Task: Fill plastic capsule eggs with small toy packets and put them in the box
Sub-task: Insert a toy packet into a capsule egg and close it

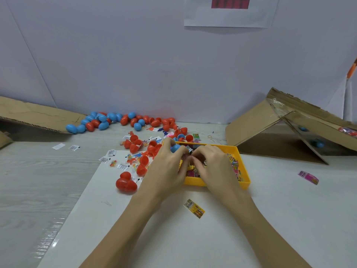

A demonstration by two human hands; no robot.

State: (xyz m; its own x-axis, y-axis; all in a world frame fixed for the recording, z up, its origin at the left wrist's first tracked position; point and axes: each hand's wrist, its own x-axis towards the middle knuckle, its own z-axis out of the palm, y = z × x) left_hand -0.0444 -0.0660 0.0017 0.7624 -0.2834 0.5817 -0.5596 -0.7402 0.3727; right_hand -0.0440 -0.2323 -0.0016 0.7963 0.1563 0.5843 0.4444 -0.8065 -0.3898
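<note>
Both hands work over a yellow tray [244,182] filled with colourful toy packets [233,162]. My left hand [168,163] grips a blue capsule egg [175,147] at the tray's left rim. My right hand [210,163] has its fingers curled down among the packets and pinches something small there; what it is stays hidden by the fingers. A cardboard box [280,130] lies on its side at the right with blue eggs [319,145] inside. Red opened capsule halves [142,149] lie left of the tray.
A heap of blue and red eggs [116,121] lines the back wall. A closed red egg [126,183] sits front left of the tray. Loose packets lie at the front [194,208] and the right [308,177]. Flattened cardboard [34,115] is far left.
</note>
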